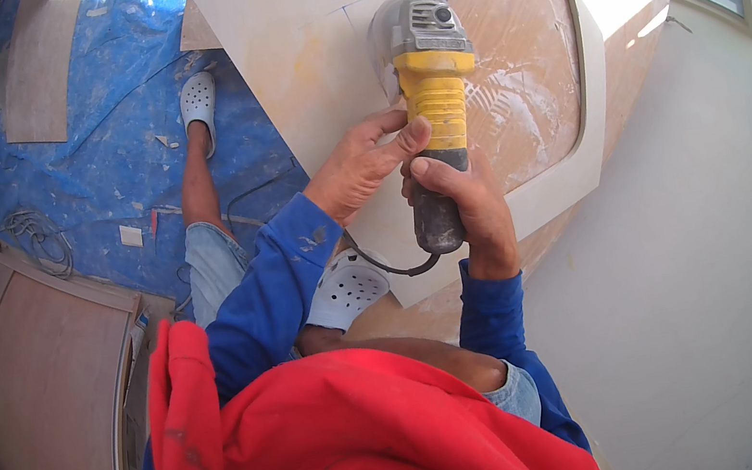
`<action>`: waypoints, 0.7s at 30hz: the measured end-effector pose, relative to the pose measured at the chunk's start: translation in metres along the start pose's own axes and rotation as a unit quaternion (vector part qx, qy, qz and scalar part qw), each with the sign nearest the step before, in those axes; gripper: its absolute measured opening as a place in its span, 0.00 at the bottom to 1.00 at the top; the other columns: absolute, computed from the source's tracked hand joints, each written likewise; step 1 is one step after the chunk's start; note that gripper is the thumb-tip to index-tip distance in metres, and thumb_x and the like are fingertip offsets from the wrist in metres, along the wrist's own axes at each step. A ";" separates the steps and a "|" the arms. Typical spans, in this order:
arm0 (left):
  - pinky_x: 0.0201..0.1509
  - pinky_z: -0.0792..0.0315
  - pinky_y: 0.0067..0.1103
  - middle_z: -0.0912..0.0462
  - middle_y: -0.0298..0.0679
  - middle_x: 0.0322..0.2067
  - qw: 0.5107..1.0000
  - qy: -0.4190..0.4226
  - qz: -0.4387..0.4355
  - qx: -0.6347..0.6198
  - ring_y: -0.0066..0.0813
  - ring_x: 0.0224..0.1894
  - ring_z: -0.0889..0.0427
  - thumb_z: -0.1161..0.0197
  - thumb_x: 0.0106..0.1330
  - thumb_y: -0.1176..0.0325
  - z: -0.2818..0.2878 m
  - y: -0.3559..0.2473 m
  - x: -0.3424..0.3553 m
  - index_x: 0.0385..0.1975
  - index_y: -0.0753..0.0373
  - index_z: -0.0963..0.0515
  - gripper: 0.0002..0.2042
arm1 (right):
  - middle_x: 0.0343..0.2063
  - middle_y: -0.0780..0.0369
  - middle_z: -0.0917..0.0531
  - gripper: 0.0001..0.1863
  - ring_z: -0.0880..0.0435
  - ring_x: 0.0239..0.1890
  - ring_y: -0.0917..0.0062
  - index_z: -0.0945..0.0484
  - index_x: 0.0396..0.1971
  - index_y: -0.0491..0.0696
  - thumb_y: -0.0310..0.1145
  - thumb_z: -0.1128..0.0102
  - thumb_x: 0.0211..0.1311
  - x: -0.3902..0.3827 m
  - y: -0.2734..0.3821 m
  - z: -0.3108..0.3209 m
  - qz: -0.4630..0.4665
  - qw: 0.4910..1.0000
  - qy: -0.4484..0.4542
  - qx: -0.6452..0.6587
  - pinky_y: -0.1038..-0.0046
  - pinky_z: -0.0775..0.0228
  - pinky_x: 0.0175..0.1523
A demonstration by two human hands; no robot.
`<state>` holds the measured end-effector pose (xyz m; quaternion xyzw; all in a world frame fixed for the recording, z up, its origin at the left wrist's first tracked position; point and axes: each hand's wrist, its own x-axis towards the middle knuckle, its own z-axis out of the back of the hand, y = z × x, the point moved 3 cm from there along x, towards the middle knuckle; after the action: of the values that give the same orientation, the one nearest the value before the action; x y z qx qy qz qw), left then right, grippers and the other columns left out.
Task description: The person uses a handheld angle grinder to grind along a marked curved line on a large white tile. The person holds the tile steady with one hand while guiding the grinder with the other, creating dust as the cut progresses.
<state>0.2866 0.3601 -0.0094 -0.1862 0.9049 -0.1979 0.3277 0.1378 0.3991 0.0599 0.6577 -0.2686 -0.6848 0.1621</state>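
A yellow and black angle grinder (pixel 435 95) with a dusty grey head is upheld over a pale board. Its dark rear grip is wrapped by my right hand (pixel 477 205). My left hand (pixel 371 158) closes on the yellow body from the left side, thumb across it; the other fingers are partly behind the tool. The grinder's head lies near the left edge of a rounded cut-out (pixel 523 77) in the white panel (pixel 301 61). Through the opening shows a brown wooden surface streaked with white dust. The tool's disc is mostly hidden by the head.
A black power cord (pixel 401 271) leaves the grinder's rear. Blue sheeting (pixel 113 167) covers the floor at left, with a coiled cable (pixel 46 240) and a wooden board (pixel 45 70). A pale wall (pixel 678 238) stands close on the right. My feet wear white clogs (pixel 345 290).
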 end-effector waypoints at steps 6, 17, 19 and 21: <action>0.70 0.29 0.26 0.15 0.38 0.60 1.000 0.002 0.001 0.003 0.26 0.65 0.21 0.35 0.79 0.39 0.000 -0.001 -0.001 0.70 0.65 0.22 0.34 | 0.33 0.60 0.13 0.31 0.13 0.34 0.77 0.22 0.61 0.41 0.41 0.25 0.61 0.001 -0.001 0.001 0.004 1.000 0.001 0.000 0.72 0.22 0.40; 0.73 0.32 0.27 0.16 0.39 0.62 1.000 0.002 0.005 0.008 0.27 0.67 0.23 0.35 0.78 0.39 0.001 0.002 -0.002 0.71 0.66 0.23 0.36 | 0.36 0.60 0.13 0.32 0.12 0.36 0.76 0.23 0.61 0.40 0.38 0.24 0.61 -0.002 -0.001 0.000 0.005 1.000 -0.006 -0.007 0.71 0.21 0.42; 0.75 0.34 0.27 0.16 0.40 0.63 1.000 0.003 -0.008 0.011 0.28 0.68 0.23 0.35 0.78 0.39 0.001 0.001 -0.003 0.71 0.66 0.23 0.36 | 0.37 0.60 0.13 0.32 0.12 0.36 0.76 0.23 0.61 0.39 0.38 0.24 0.61 -0.001 -0.001 -0.001 0.009 1.000 -0.004 -0.003 0.71 0.20 0.42; 0.77 0.35 0.28 0.16 0.40 0.64 1.000 0.003 -0.008 0.004 0.28 0.69 0.24 0.35 0.78 0.39 0.000 0.001 -0.003 0.71 0.66 0.23 0.36 | 0.37 0.59 0.13 0.32 0.12 0.36 0.76 0.23 0.61 0.39 0.38 0.24 0.61 -0.001 -0.002 -0.001 0.011 1.000 -0.003 -0.004 0.70 0.20 0.42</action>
<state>0.2890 0.3621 -0.0085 -0.1917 0.9034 -0.2048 0.3243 0.1389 0.4013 0.0591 0.6523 -0.2735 -0.6859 0.1710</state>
